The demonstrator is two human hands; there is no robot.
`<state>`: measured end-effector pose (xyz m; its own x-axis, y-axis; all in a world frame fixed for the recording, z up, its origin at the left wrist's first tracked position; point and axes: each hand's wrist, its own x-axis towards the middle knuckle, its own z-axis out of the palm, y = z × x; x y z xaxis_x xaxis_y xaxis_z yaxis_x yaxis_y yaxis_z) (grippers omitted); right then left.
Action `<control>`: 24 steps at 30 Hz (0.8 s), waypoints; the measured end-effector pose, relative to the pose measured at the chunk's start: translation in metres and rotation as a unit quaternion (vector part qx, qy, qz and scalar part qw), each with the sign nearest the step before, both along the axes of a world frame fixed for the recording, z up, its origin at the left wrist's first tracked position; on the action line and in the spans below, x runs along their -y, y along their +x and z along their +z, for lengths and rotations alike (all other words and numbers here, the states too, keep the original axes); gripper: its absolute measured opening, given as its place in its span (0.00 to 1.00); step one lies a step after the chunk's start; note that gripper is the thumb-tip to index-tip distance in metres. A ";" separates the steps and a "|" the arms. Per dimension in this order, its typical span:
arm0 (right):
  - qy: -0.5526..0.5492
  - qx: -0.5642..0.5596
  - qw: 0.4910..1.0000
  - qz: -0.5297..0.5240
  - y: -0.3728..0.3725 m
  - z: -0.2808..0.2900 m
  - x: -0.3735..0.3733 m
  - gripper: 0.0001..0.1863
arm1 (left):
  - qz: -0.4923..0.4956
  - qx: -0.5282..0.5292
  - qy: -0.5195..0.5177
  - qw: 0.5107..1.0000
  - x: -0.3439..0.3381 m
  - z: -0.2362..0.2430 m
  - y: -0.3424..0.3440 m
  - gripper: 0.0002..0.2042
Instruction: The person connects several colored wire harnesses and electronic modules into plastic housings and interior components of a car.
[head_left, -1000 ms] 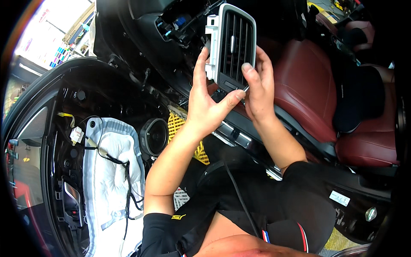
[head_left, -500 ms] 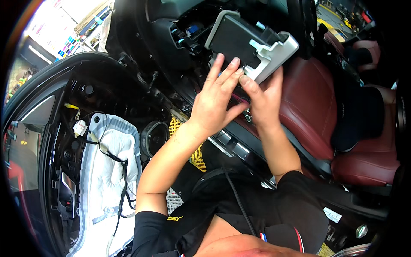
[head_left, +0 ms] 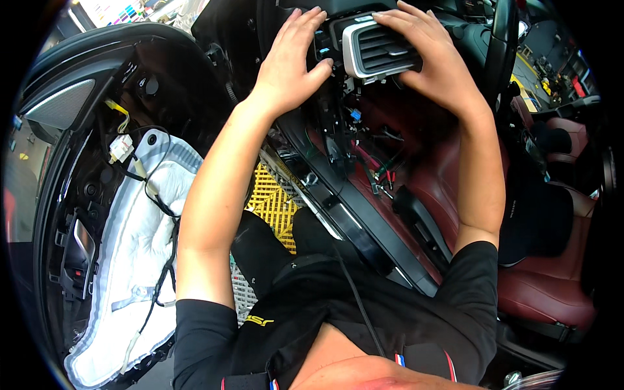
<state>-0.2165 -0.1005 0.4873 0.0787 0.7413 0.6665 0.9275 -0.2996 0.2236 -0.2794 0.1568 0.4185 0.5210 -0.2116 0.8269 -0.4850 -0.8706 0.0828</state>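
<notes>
A silver-framed air vent [head_left: 377, 55] with black slats sits tilted at the end of the black dashboard, partly inside an opening there. My right hand [head_left: 435, 65] grips it from the right, fingers over its top and thumb at the lower corner. My left hand [head_left: 292, 65] is to its left, fingers spread along the dashboard's edge beside the opening, holding nothing. Below the vent, a blue connector [head_left: 355, 114], loose wires and a red-handled tool [head_left: 390, 177] show in the dark gap.
The open door [head_left: 91, 188] on the left has a white padded liner [head_left: 123, 273] and hanging wires. Dark red seats [head_left: 546, 289] are to the right, with the steering wheel [head_left: 504, 36] at upper right. A door sill [head_left: 338, 214] and yellow grid floor [head_left: 273, 188] lie below.
The vent has moved up to the dashboard opening and turned slats-outward. My left hand has let go and shifted left. My right hand has risen with the vent. The view has shifted.
</notes>
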 end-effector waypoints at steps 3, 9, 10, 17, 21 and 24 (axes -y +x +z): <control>0.010 -0.084 0.996 0.037 0.013 0.004 -0.008 0.40 | -0.023 -0.023 0.000 0.999 -0.007 0.008 -0.002 0.32; -0.010 -0.057 0.998 0.035 0.041 -0.003 -0.027 0.42 | -0.030 -0.030 0.003 0.999 -0.022 0.007 0.001 0.29; -0.006 -0.039 0.999 0.025 0.047 -0.006 -0.031 0.42 | -0.032 -0.026 0.005 0.999 -0.023 0.008 0.002 0.29; 0.058 -0.002 0.995 -0.076 0.056 -0.044 -0.058 0.46 | -0.027 0.006 0.023 0.999 -0.028 0.002 0.008 0.32; 0.069 -0.017 0.993 -0.095 0.063 -0.051 -0.061 0.47 | -0.032 -0.018 -0.018 0.999 -0.016 0.008 0.004 0.41; 0.098 -0.029 0.991 -0.084 0.058 -0.053 -0.067 0.47 | -0.014 0.003 -0.018 1.000 -0.015 0.007 0.004 0.44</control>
